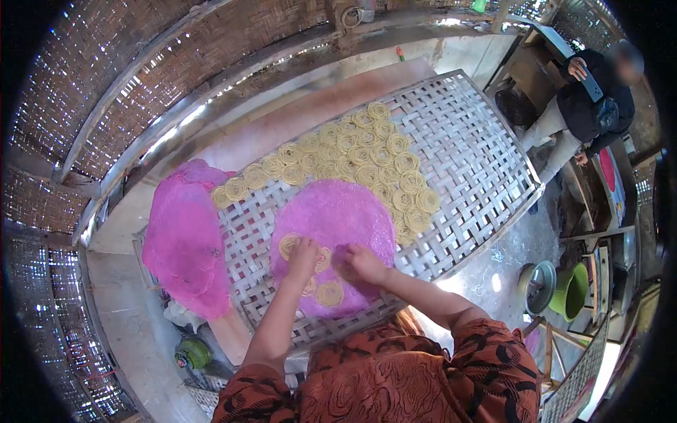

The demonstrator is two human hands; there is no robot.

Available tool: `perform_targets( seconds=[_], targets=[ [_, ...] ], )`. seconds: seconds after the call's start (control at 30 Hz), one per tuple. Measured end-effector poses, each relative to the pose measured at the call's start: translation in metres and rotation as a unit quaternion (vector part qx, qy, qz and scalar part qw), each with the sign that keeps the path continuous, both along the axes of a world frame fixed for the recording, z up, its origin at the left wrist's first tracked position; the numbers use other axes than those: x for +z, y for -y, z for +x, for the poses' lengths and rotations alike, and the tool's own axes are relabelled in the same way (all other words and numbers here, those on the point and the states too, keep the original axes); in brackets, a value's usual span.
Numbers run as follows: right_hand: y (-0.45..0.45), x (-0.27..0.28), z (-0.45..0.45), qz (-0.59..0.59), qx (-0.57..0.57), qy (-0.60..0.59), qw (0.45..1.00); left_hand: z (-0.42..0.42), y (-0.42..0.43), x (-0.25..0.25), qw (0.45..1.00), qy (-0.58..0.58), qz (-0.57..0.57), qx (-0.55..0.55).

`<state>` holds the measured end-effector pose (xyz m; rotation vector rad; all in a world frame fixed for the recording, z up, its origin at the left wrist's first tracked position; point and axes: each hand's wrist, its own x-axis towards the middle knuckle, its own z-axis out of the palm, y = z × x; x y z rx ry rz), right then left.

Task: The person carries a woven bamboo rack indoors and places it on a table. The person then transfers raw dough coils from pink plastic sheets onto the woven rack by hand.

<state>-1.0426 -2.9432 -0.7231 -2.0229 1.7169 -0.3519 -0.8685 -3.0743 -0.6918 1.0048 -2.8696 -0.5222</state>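
A round pink sheet [331, 211] lies on a woven slatted rack in front of me, with several pale yellow coiled rings of noodle-like strands on its near half. My left hand [305, 255] is bent down over these coils, fingers closed, between one coil [288, 244] and another coil [323, 261]. What its fingertips hold is hidden. Just right of it, my right hand [363, 265] hovers low over the sheet with fingers curled together; what is in them cannot be made out. Nearest to me on the sheet rests another coil [329, 294].
Many coils [367, 155] cover the far middle of the woven rack [465, 141]. Pink sheets [185, 240] are heaped at its left end. At right, a person [596, 106] holds a phone. A green basin [568, 292] and metal basin [537, 285] stand on the floor.
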Motion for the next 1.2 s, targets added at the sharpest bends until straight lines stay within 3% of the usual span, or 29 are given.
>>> perform_targets(
  seconds=[0.03,0.1,0.17,0.3,0.4,0.47,0.53,0.67,0.77,0.8,0.83,0.87,0.93,0.97,1.0,1.03,1.07,1.1,1.13,1.2],
  targets=[
    [-0.001,-0.012,-0.001,-0.004,-0.038,0.138,0.990,-0.001,0.001,-0.003,1.000,0.005,0.009,-0.001],
    [-0.012,-0.029,-0.002,-0.009,-0.078,0.268,0.960,-0.004,0.000,-0.004,1.000,0.004,0.018,-0.007],
    [-0.020,-0.027,-0.001,-0.092,-0.108,0.194,0.971,-0.005,-0.003,0.010,0.999,0.005,0.037,-0.014],
    [-0.024,0.003,-0.004,-0.102,-0.095,0.190,0.972,-0.003,-0.005,0.007,0.999,-0.031,0.019,-0.040],
    [-0.038,0.041,-0.024,-0.014,0.048,0.306,0.951,0.008,0.000,0.001,0.993,-0.050,0.083,-0.066],
    [-0.051,0.117,-0.051,0.291,-0.026,0.349,0.890,0.007,0.002,0.012,0.989,-0.068,0.111,-0.070],
    [-0.068,0.107,-0.084,0.209,-0.083,0.393,0.892,0.010,0.004,0.007,0.985,-0.056,0.153,-0.054],
    [-0.071,0.106,-0.175,0.079,-0.334,0.387,0.856,0.009,0.010,0.013,0.962,-0.076,0.261,0.003],
    [-0.049,0.091,-0.226,-0.012,-0.400,0.403,0.823,0.004,0.015,0.008,0.964,-0.104,0.245,-0.022],
    [-0.041,0.081,-0.238,-0.046,-0.440,0.442,0.781,0.001,0.012,0.012,0.964,-0.103,0.246,-0.022],
    [-0.034,0.073,-0.246,-0.081,-0.477,0.478,0.733,-0.006,0.007,0.022,0.937,-0.116,0.330,0.016],
    [-0.031,0.065,-0.252,-0.081,-0.478,0.479,0.731,-0.013,0.003,0.029,0.901,-0.127,0.412,0.054],
    [-0.027,0.048,-0.259,-0.101,-0.530,0.474,0.696,-0.022,0.002,0.026,0.896,-0.133,0.420,0.055],
    [-0.028,-0.002,-0.276,-0.127,-0.533,0.384,0.744,-0.026,0.001,0.022,0.891,-0.142,0.428,0.058],
    [-0.030,-0.002,-0.272,-0.125,-0.532,0.385,0.744,-0.029,0.000,0.019,0.891,-0.141,0.428,0.059],
    [-0.031,0.004,-0.264,-0.116,-0.527,0.168,0.825,-0.032,-0.002,0.016,0.887,-0.161,0.429,0.061],
    [-0.031,0.011,-0.255,-0.103,-0.492,-0.058,0.863,-0.035,-0.002,0.013,0.883,-0.183,0.427,0.064],
    [-0.028,0.024,-0.239,-0.174,-0.421,-0.150,0.878,-0.037,-0.001,0.011,0.883,-0.184,0.426,0.071],
    [-0.017,0.019,-0.217,-0.206,-0.414,0.053,0.885,-0.037,0.000,0.009,0.917,-0.135,0.374,0.036],
    [-0.001,0.076,-0.143,-0.109,-0.326,0.166,0.924,-0.044,-0.002,0.025,0.945,-0.084,0.317,0.009]
  ],
)
